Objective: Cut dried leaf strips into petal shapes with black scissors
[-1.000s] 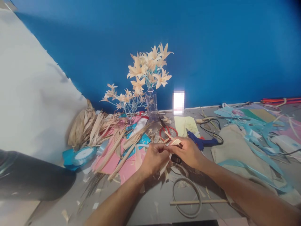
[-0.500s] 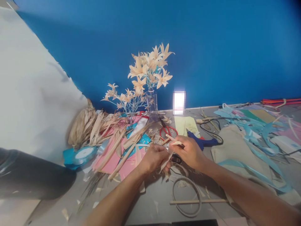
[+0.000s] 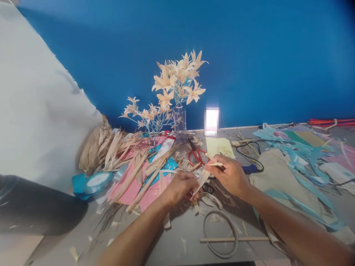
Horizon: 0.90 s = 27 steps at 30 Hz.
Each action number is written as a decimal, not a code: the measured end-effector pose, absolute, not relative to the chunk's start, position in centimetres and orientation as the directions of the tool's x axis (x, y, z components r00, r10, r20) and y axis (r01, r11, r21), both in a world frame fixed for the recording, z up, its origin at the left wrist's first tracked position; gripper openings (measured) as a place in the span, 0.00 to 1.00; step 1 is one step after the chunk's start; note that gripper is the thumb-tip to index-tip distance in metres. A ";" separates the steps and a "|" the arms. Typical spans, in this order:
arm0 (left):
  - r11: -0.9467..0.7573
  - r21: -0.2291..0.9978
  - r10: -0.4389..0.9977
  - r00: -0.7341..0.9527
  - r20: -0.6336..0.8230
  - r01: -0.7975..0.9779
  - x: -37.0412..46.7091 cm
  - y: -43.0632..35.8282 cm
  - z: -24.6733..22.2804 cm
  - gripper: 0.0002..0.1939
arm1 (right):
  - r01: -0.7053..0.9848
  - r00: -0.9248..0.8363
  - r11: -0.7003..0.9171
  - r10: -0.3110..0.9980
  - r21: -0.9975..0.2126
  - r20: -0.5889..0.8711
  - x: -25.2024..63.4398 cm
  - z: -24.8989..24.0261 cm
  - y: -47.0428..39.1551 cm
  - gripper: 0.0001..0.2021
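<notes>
Between my hands a pale strip of dried husk (image 3: 203, 180) is stretched at a slant. My left hand (image 3: 183, 186) is closed on its lower end, with the fingertips partly hidden. My right hand (image 3: 229, 173) pinches the upper end, and a folded pale piece sticks out past its thumb. Red-handled scissors (image 3: 197, 156) lie just beyond the hands. Partly covered by my right hand, a blue glue gun (image 3: 249, 169) rests on the table. Husk scraps are scattered beneath.
Pale husk flowers (image 3: 179, 79) stand in a clear vase (image 3: 180, 125) at the back. Dried husks (image 3: 97, 147) and a ribbon roll (image 3: 97, 181) lie left. A wire ring (image 3: 220, 255) and thin stick (image 3: 249, 239) lie in front; beige cloth (image 3: 269, 170) and blue ribbon (image 3: 316, 195) right.
My right hand has moved slightly right and away from my left, so more of the husk strip shows between them. The right hand now covers more of the glue gun.
</notes>
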<state>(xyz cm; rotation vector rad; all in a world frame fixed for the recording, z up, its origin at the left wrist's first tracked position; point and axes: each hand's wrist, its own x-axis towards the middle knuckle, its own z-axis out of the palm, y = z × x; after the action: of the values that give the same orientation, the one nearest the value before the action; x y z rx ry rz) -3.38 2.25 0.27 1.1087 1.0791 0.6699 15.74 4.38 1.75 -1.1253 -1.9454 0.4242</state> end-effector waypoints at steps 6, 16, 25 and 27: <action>0.330 0.932 0.880 0.307 -0.362 0.151 -3.2 2.5 -0.6 0.09 | 0.553 -0.232 0.601 0.776 -0.577 0.586 16.3 2.1 4.3 0.13; 0.213 0.975 0.936 0.301 -0.184 -0.068 -2.6 1.9 0.7 0.14 | 0.413 -0.226 0.368 0.928 -0.833 0.297 16.1 2.8 4.7 0.07; 0.178 0.983 0.977 0.125 -0.173 -0.036 -2.1 1.9 0.3 0.14 | -0.015 -0.407 0.035 0.913 -0.999 0.039 14.6 0.7 4.9 0.16; 0.165 0.986 0.979 0.121 -0.165 0.003 -2.0 1.7 0.3 0.14 | 0.014 -0.378 0.016 0.926 -1.000 0.009 14.2 0.4 4.7 0.14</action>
<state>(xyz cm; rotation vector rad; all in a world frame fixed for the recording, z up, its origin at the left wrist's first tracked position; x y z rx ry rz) -2.02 1.74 0.31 1.1367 1.1887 1.0025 14.22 4.74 0.44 -1.0034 -1.5078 1.4700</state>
